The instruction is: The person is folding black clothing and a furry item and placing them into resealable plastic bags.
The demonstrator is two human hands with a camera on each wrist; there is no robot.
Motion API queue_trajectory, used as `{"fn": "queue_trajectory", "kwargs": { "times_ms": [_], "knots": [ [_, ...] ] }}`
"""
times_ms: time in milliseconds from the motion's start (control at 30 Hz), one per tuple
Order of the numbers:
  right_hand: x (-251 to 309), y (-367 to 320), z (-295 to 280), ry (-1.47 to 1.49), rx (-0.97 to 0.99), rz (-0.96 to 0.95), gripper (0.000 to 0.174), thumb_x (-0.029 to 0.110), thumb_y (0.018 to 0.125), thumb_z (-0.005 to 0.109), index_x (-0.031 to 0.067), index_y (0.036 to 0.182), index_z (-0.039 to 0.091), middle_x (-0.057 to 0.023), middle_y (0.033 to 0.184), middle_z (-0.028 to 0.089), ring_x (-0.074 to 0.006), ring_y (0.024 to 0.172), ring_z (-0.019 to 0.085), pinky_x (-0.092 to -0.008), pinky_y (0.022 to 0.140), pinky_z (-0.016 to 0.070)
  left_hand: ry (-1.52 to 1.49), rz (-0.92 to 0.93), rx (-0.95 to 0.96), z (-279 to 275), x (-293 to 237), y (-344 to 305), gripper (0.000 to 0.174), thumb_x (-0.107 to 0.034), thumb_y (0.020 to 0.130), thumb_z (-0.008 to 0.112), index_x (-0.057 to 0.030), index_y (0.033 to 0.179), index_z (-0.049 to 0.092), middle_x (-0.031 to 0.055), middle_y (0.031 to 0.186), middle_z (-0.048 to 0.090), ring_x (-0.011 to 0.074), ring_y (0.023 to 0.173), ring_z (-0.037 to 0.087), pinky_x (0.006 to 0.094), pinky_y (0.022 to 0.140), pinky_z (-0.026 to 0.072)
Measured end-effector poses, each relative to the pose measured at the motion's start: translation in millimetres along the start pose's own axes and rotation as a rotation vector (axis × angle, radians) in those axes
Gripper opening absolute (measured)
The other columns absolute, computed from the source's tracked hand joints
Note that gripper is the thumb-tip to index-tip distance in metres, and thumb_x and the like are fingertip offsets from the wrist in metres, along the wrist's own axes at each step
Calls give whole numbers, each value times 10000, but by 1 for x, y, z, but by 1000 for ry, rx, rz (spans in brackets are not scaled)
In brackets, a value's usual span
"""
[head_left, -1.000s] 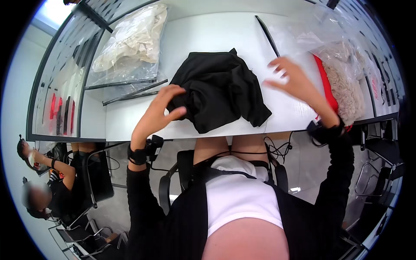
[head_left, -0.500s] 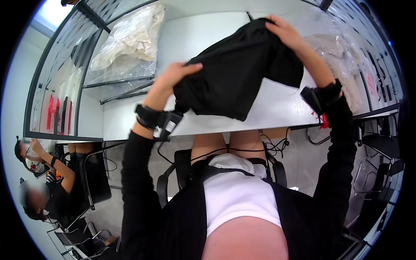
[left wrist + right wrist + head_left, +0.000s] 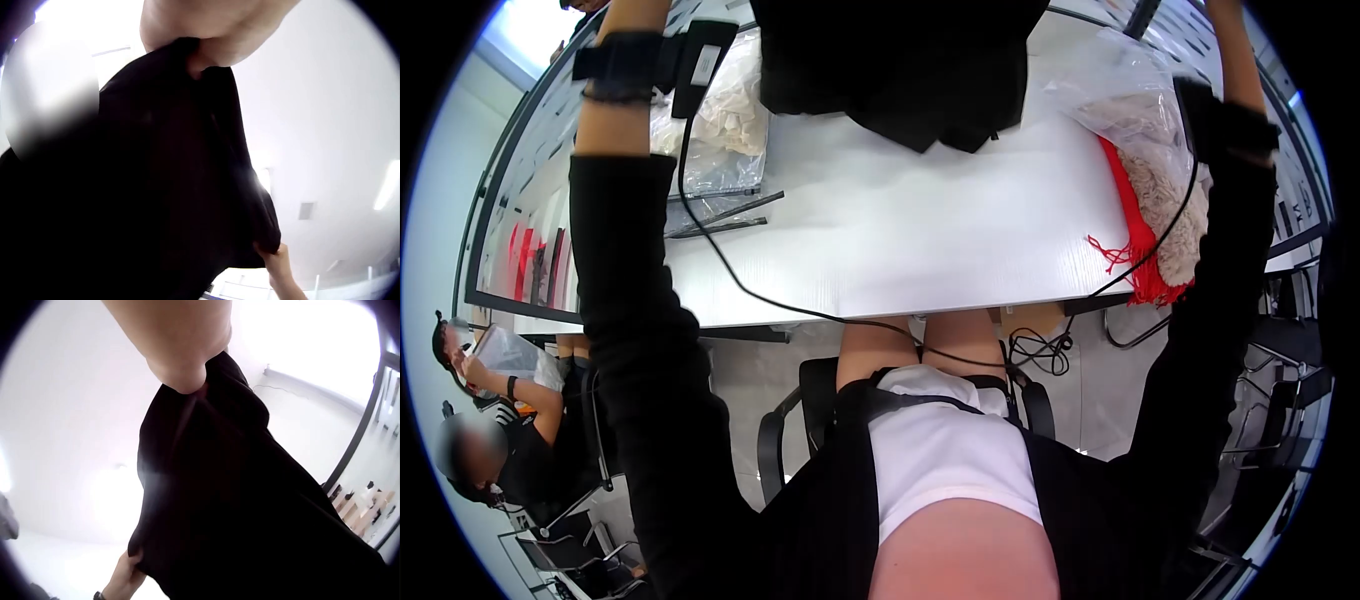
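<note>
A black cloth garment [image 3: 900, 70] hangs raised over the far part of the table, its lower edge uneven and its top cut off by the head view. Both hands are beyond the top of that view. In the left wrist view my left hand [image 3: 215, 28] grips one upper corner of the garment, the thumb pressed against the cloth. The right hand [image 3: 275, 259] holds the opposite corner in the same view. From the right wrist view, the right hand [image 3: 187, 359] pinches the gathered cloth, and the left hand [image 3: 125, 573] grips the far end.
On the white table [image 3: 880, 220], a clear bag of cream cloth [image 3: 735, 120] lies at the left beside black strips [image 3: 730, 215]. At right are a red fringed cloth [image 3: 1135, 230] and fluffy beige material [image 3: 1165, 200]. Cables [image 3: 750, 290] trail from both wrists. Another person [image 3: 520, 430] sits at left.
The garment lay on the table with both hands beside it. Both hands then took hold of it, spread it, and lifted it up and away from the body.
</note>
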State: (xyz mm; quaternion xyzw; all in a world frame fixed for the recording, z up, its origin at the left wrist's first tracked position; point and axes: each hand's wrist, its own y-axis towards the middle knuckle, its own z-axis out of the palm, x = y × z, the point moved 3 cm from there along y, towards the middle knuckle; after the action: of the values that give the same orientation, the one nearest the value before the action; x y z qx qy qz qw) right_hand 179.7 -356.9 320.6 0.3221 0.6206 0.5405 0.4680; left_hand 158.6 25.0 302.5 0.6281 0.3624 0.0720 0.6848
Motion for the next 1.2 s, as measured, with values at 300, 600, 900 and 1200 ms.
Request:
{"fn": "queue_trajectory", "kwargs": {
  "times_ms": [300, 600, 900, 1200],
  "knots": [
    [80, -198, -102, 608, 1343, 1, 311, -24, 707, 498, 72, 998, 552, -157, 824, 609, -326, 713, 591, -346, 620, 469, -44, -74, 1123, -39, -6, -226, 645, 84, 675, 545, -92, 1274, 381, 144, 1198, 496, 328, 1070, 506, 361, 907, 394],
    [130, -273, -130, 955, 1523, -71, 347, 254, 617, 712, 64, 864, 559, -54, 683, 560, -243, 610, 571, -330, 560, 435, 68, -209, 1476, -55, -21, -327, 367, 6, 659, 599, -137, 997, 585, 44, 905, 525, 243, 917, 478, 332, 797, 389],
    [122, -269, -103, 857, 1514, 270, 222, 161, 714, 670, 29, 848, 553, -74, 661, 542, -215, 595, 551, -308, 541, 417, 82, -146, 1468, -52, -23, -335, 190, -77, 653, 664, -107, 798, 545, 41, 906, 510, 233, 967, 456, 340, 872, 350],
    [112, -267, -48, 874, 1429, 313, 176, 171, 749, 637, 27, 795, 546, -95, 741, 565, -220, 644, 576, -316, 592, 444, 135, -313, 1251, -38, -15, -311, 210, -62, 713, 621, -49, 896, 519, 84, 1043, 501, 285, 931, 519, 337, 804, 425]
  ]
}}
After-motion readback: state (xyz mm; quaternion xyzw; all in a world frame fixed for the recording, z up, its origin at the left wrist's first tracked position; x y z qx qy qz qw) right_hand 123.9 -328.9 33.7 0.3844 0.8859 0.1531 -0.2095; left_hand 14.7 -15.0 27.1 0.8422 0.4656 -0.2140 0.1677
